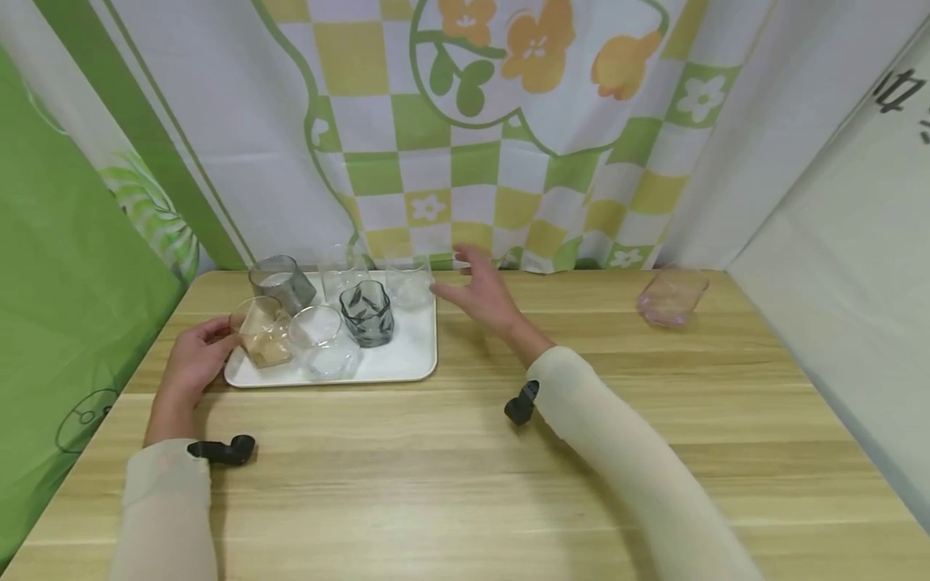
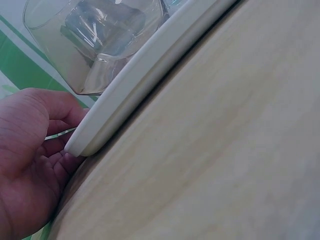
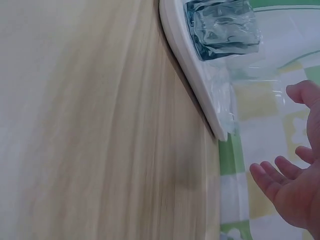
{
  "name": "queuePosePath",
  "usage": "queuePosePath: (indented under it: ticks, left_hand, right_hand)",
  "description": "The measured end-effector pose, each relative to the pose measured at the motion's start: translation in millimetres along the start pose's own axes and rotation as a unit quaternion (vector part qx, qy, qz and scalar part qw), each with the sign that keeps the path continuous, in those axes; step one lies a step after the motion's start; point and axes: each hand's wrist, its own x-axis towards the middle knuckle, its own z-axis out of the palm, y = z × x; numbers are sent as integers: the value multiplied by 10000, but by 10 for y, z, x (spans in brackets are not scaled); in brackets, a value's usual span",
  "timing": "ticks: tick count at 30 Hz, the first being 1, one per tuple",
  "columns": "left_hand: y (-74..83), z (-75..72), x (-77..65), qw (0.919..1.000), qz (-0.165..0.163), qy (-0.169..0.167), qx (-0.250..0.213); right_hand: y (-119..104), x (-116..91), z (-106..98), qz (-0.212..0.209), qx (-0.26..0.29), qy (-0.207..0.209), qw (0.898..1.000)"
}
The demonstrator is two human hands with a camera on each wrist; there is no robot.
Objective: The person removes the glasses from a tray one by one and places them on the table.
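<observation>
We see the white tray [image 1: 410,343] on the wooden table [image 1: 465,492], toward its back left part, and its long axis goes from left to right, with one short end to each hand. The left hand [image 1: 194,359] is at the left end of this tray, and there it grasps the rim, with the thumb at the upper edge and the other fingers lower, round the corner; so the tray extends to the right from this grip. The right hand [image 1: 485,298] is released, with fingers spread, just beyond the right end and apart from the rim. On the tray we count six glasses: the amber glass [image 1: 265,335] stands very near the left fingers, the smoky grey glass [image 1: 282,284] is behind it, the dark faceted glass [image 1: 368,316] is right of the middle, and three clear ones fill places between and behind; of these, the back right clear glass [image 1: 408,282] stands close to the right thumb. Behind the tray, the checked curtain [image 1: 425,173] hangs near and limits the space, while a pink glass [image 1: 672,298] stands well apart, at the right of the table
</observation>
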Motion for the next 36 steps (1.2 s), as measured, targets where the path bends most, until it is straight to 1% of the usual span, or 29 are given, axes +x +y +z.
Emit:
queuePosePath:
  ticks: [4, 10, 16, 21, 23, 27, 31, 36]
  left_hand:
    - [6, -12, 5, 10000, 34, 21, -63]
    - [-2, -17, 11, 9998, 89, -12, -163]
    - [-27, -31, -1, 9997, 46, 6, -230]
    - [-21, -39, 9, 9995, 130, 13, -297]
    - [-15, -37, 14, 9994, 141, 0, -307]
    - [-8, -30, 15, 9996, 149, 37, -246]
    - [-12, -10, 16, 9997, 152, -18, -175]
    - [-19, 5, 21, 9998, 158, -35, -91]
  right_hand:
    - [-59, 79, 114, 115, 28, -74, 9999]
    - [-129, 202, 252, 246, -389, -101, 9989]
    - [-193, 286, 374, 284, -796, -318, 9959]
    - [-182, 337, 455, 414, -881, -331, 9947]
    - [-168, 350, 476, 437, -861, -305, 9949]
    - [-140, 362, 494, 315, -871, -274, 9953]
    - [-105, 345, 483, 262, -991, -239, 9944]
    - [-87, 335, 464, 231, -985, -248, 9946]
